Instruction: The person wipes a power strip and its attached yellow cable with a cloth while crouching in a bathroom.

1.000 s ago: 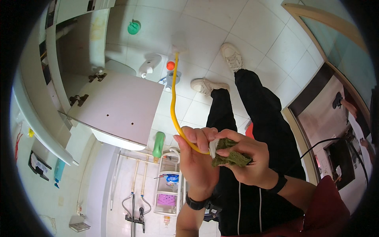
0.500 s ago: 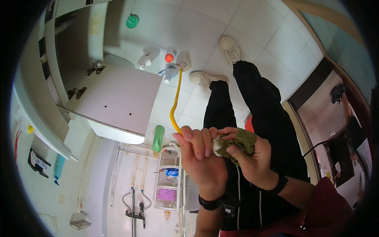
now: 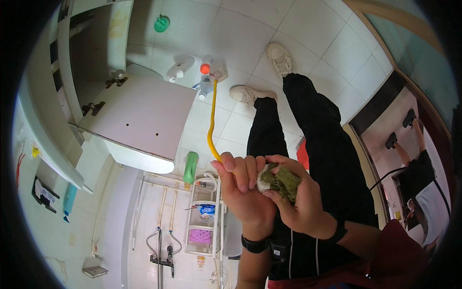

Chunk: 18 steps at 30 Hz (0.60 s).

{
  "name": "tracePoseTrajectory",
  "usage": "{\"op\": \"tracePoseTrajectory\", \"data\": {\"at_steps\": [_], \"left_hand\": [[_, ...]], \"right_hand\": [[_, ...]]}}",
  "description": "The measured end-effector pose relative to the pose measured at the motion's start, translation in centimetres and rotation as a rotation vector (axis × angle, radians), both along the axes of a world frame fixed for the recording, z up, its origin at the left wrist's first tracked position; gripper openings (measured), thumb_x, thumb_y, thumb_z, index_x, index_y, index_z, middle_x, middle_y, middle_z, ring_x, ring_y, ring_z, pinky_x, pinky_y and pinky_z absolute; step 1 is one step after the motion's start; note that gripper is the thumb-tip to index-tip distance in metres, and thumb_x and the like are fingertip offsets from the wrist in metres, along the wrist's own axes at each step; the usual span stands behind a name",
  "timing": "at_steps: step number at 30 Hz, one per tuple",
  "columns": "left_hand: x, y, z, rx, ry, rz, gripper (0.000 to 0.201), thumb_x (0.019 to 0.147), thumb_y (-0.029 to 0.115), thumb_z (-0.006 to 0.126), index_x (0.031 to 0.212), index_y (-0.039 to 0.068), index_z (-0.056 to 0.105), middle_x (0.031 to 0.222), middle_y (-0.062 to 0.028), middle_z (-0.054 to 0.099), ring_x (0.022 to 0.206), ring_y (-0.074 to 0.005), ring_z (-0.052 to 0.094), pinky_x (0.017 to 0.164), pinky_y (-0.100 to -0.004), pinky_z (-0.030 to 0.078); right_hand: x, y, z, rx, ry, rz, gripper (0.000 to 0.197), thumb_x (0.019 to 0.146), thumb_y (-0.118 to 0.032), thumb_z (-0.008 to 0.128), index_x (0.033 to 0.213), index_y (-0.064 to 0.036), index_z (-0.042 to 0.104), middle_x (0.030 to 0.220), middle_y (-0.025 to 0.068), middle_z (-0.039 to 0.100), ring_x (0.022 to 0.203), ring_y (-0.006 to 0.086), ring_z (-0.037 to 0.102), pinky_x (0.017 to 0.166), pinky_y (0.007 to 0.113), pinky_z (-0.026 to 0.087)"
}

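Note:
My left hand (image 3: 245, 190) is wrapped round a long, bent yellow rod (image 3: 211, 125). The rod rises from my fist toward the bottles on the floor, with a thin tip at its far end. Past the little-finger side of that fist a rounded white piece (image 3: 263, 185) shows; my fingers hide whether it joins the rod. My right hand (image 3: 305, 204) closes round a crumpled green cloth (image 3: 285, 183) and presses it against the white piece. Both hands meet in front of my dark trousers (image 3: 313, 130).
Several bottles (image 3: 205, 86) stand on the tiled floor, left of my shoes. An open cabinet door (image 3: 144, 115) juts in on the left. Below it are a green bottle (image 3: 190, 168) and a white shelf rack (image 3: 204, 226). At right, a person's legs (image 3: 404, 154) show beyond a frame.
My right hand has shifted slightly left and turned, and the cloth has moved with it over the white piece. The rod's far end leans a little further left. Legs now show at right.

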<state>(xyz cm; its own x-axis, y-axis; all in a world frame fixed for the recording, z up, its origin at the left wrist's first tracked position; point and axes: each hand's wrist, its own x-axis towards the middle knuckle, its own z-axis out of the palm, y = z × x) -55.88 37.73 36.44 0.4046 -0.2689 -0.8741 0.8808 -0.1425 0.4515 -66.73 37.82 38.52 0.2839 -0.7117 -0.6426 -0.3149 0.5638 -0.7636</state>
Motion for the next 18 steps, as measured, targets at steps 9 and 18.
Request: {"op": "tracePoseTrajectory", "data": {"at_steps": [9,18], "left_hand": [[0.7,0.7,-0.1,-0.068,0.113,0.073,0.034,0.114,0.032,0.034,0.087,0.015,0.047,0.057,0.0064,0.03,0.056,-0.0071,0.03,0.069,-0.0257,0.037],[-0.4,0.4,0.1,0.012,0.041,-0.026,0.037,0.114,0.035,0.029,0.087,0.016,0.046,0.057,0.007,0.027,0.056,-0.0082,0.026,0.073,-0.0266,0.036]], "right_hand": [[-1.9,0.8,-1.0,0.221,-0.225,-0.135,0.045,0.093,-0.005,0.071,0.134,0.0014,0.053,0.125,0.0207,0.066,0.113,0.03,0.07,0.096,0.035,0.056],[-1.0,0.3,-0.4,-0.089,-0.093,0.019,0.036,0.099,-0.009,0.058,0.13,0.0064,0.05,0.14,0.0255,0.054,0.119,0.0372,0.064,0.1,0.04,0.052]]}}
